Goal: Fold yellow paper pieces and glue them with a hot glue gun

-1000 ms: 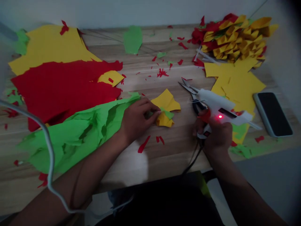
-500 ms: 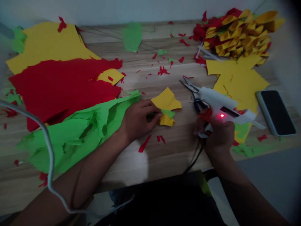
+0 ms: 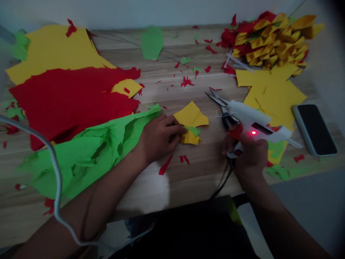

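My left hand [image 3: 161, 135] has its thumb and forefinger closed at the left edge of a small green paper piece [image 3: 194, 131]. That piece lies over a small folded yellow paper [image 3: 192, 138], and a larger yellow paper piece [image 3: 191, 112] sits just above. My right hand [image 3: 249, 151] is wrapped round the handle of a white hot glue gun [image 3: 249, 115], whose red light glows. Its nozzle points left, over a pair of pliers [image 3: 219, 100] partly hidden beneath it. A torn, creased green sheet [image 3: 88, 151] spreads under and left of my left hand.
Red paper [image 3: 75, 97] and yellow paper [image 3: 59, 43] lie at the left. A bunch of folded yellow and red paper [image 3: 272, 43] stands at the back right, with yellow sheets [image 3: 273, 90] and a phone [image 3: 315, 129] nearer. A white cable [image 3: 55, 169] crosses my left forearm.
The gap between my left thumb and fingers has narrowed, and the fingertips have pressed down slightly at the green piece. My right hand and the glue gun are almost unchanged.
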Action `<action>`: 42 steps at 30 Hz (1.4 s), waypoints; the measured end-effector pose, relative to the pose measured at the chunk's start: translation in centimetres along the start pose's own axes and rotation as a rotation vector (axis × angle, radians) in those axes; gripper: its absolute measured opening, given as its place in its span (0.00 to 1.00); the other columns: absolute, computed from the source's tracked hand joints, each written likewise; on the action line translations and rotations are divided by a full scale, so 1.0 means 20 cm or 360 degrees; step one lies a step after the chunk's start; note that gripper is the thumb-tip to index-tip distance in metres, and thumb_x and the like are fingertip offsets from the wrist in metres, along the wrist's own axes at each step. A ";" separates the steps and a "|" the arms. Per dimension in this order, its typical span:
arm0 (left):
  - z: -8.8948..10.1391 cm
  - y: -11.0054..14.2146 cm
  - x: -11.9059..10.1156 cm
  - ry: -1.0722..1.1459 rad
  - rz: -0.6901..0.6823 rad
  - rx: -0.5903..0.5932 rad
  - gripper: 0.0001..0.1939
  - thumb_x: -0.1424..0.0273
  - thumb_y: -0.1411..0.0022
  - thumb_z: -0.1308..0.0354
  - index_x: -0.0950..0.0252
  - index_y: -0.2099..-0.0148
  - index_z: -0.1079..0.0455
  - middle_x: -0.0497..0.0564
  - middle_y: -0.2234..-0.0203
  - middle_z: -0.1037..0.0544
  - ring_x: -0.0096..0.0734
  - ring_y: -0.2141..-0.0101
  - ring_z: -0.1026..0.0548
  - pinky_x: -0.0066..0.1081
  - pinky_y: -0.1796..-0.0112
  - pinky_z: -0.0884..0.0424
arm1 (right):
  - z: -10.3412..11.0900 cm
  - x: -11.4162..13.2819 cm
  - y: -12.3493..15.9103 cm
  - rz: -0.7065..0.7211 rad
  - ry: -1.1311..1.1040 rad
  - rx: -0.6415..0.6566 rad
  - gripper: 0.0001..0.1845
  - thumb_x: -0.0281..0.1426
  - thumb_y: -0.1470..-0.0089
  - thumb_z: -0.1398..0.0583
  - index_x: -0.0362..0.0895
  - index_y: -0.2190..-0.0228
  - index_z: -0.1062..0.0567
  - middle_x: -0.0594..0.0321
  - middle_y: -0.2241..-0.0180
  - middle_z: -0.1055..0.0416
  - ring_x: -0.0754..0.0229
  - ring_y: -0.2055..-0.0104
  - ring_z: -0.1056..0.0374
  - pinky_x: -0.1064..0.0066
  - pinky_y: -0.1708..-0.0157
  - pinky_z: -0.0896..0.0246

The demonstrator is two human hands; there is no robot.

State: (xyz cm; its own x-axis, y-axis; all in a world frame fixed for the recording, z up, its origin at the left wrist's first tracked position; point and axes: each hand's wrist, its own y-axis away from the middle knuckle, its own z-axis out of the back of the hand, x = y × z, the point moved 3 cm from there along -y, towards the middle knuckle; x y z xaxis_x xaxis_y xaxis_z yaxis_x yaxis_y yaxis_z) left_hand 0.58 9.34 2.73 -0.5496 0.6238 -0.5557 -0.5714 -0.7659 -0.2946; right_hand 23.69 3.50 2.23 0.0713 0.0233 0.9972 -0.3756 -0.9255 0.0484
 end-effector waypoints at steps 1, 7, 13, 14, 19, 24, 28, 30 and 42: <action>0.00 0.00 0.00 -0.0038 -0.0013 0.0020 0.13 0.74 0.37 0.44 0.61 0.57 0.19 0.52 0.64 0.19 0.34 0.64 0.25 0.35 0.62 0.29 | 0.00 0.00 0.00 -0.0001 -0.0001 0.0003 0.09 0.38 0.48 0.37 0.44 0.69 0.23 0.71 0.88 0.38 0.63 0.88 0.41 0.72 0.87 0.50; 0.00 0.01 0.01 0.0009 -0.0013 -0.0090 0.12 0.74 0.36 0.45 0.62 0.56 0.20 0.53 0.63 0.19 0.33 0.63 0.23 0.33 0.62 0.28 | 0.00 0.00 0.00 0.0032 0.0065 -0.0017 0.11 0.39 0.47 0.37 0.44 0.70 0.22 0.71 0.89 0.38 0.63 0.88 0.41 0.72 0.87 0.50; 0.00 0.00 0.01 -0.0149 -0.0089 0.0035 0.13 0.73 0.35 0.45 0.59 0.55 0.19 0.52 0.63 0.20 0.33 0.64 0.25 0.33 0.64 0.31 | 0.00 0.00 0.00 0.0010 0.0056 -0.0014 0.10 0.38 0.47 0.37 0.43 0.71 0.23 0.72 0.89 0.38 0.63 0.89 0.42 0.71 0.88 0.50; 0.00 0.00 0.01 -0.0174 -0.0096 0.0049 0.13 0.73 0.35 0.44 0.58 0.55 0.19 0.51 0.63 0.20 0.33 0.64 0.25 0.33 0.65 0.32 | 0.00 0.01 0.00 0.0007 0.0066 -0.0015 0.10 0.38 0.47 0.38 0.43 0.71 0.23 0.72 0.89 0.38 0.63 0.89 0.42 0.71 0.88 0.50; 0.00 0.01 0.01 -0.0134 -0.0072 0.0027 0.13 0.73 0.34 0.46 0.60 0.54 0.20 0.52 0.62 0.19 0.33 0.63 0.24 0.33 0.63 0.30 | 0.00 0.01 0.00 0.0004 0.0082 -0.0028 0.09 0.37 0.48 0.37 0.44 0.71 0.23 0.72 0.89 0.38 0.62 0.89 0.41 0.71 0.87 0.49; 0.00 0.01 0.01 -0.0142 -0.0079 0.0017 0.16 0.74 0.33 0.47 0.61 0.49 0.22 0.53 0.61 0.19 0.33 0.63 0.24 0.33 0.62 0.30 | 0.00 0.00 0.00 0.0004 0.0046 -0.0031 0.09 0.37 0.48 0.37 0.43 0.71 0.23 0.71 0.89 0.38 0.63 0.89 0.42 0.71 0.87 0.49; 0.00 0.01 0.01 -0.0184 -0.0171 0.0077 0.13 0.73 0.34 0.45 0.60 0.54 0.20 0.52 0.61 0.19 0.34 0.63 0.24 0.34 0.62 0.30 | 0.00 0.00 0.00 0.0025 0.0005 0.0042 0.10 0.38 0.46 0.38 0.44 0.70 0.23 0.72 0.89 0.38 0.63 0.88 0.41 0.72 0.86 0.48; 0.00 0.01 0.01 -0.0151 -0.0163 0.0088 0.13 0.73 0.34 0.45 0.61 0.53 0.21 0.54 0.60 0.19 0.34 0.62 0.23 0.34 0.61 0.29 | 0.00 0.00 0.01 0.0087 0.0002 0.0070 0.10 0.38 0.45 0.38 0.45 0.69 0.24 0.72 0.88 0.38 0.62 0.88 0.40 0.72 0.86 0.47; 0.55 0.04 -0.23 0.0084 0.0265 -0.0476 0.11 0.62 0.34 0.41 0.64 0.65 0.30 0.46 0.74 0.24 0.24 0.75 0.31 0.25 0.72 0.36 | -0.34 0.28 0.20 0.0213 -0.0692 0.0444 0.18 0.36 0.47 0.38 0.49 0.53 0.26 0.67 0.69 0.24 0.61 0.69 0.26 0.68 0.69 0.28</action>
State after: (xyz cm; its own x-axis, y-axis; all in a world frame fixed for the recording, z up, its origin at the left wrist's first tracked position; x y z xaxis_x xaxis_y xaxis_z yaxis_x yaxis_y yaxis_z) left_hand -4.07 7.62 13.71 -0.5836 0.4833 -0.6525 -0.2682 -0.8732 -0.4068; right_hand 16.32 2.51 8.47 0.4385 -0.2058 0.8749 -0.1518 -0.9764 -0.1536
